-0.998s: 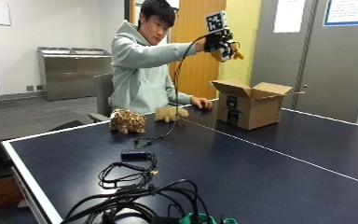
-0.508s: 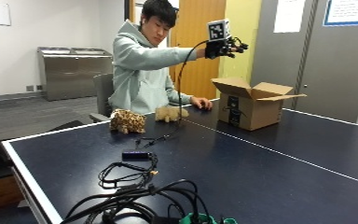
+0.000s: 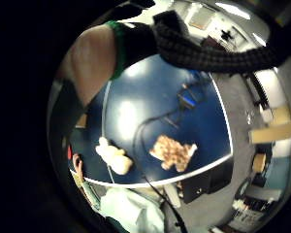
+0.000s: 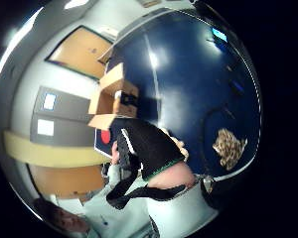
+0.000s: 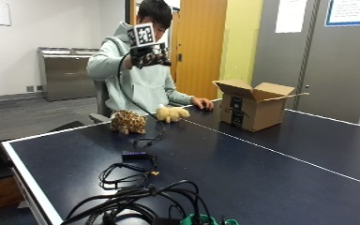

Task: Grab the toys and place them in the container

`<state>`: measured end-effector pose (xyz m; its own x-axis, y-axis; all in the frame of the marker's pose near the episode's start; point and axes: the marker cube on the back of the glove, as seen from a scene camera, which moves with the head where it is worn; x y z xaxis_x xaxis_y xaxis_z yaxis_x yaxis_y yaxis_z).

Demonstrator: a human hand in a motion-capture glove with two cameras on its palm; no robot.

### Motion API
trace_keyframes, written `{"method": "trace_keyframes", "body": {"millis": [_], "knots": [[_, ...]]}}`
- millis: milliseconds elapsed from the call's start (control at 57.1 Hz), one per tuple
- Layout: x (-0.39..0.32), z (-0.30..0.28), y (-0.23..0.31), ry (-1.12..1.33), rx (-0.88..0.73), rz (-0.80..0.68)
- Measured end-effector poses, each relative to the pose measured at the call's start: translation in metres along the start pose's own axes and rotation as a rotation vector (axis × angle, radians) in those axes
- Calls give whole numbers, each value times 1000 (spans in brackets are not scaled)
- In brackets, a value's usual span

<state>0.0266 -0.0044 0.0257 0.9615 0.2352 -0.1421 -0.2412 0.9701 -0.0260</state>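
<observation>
The table [image 5: 280,159] carries an open cardboard container [image 5: 253,110] at about 2 o'clock from centre. At 11 o'clock, near the person's edge, lie the spotted plush toy [image 5: 129,122] and, just beside it, the cream plush toy [image 5: 171,113]. Both appear soft, light, non-fragile; taking each around the body is advised. The right hand [image 5: 147,55] is raised, apparently grasping nothing; finger posture cannot be told.

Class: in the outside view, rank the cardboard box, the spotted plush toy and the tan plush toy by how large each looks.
1. cardboard box
2. spotted plush toy
3. tan plush toy, only slightly smaller; it sits a little farther back, so this last ranking is unsure.
</observation>
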Motion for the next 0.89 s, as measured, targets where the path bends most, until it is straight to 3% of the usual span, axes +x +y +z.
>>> {"method": "trace_keyframes", "body": {"millis": [193, 298, 385, 490, 648, 805, 893], "knots": [[122, 105, -1, 204, -62, 77], [151, 171, 5, 324, 61, 368], [156, 193, 38, 252, -225, 240], [156, 206, 37, 143, -169, 209], [150, 207, 29, 169, -46, 106], [136, 183, 13, 178, -360, 48], [119, 149, -4, 199, -450, -22]]}}
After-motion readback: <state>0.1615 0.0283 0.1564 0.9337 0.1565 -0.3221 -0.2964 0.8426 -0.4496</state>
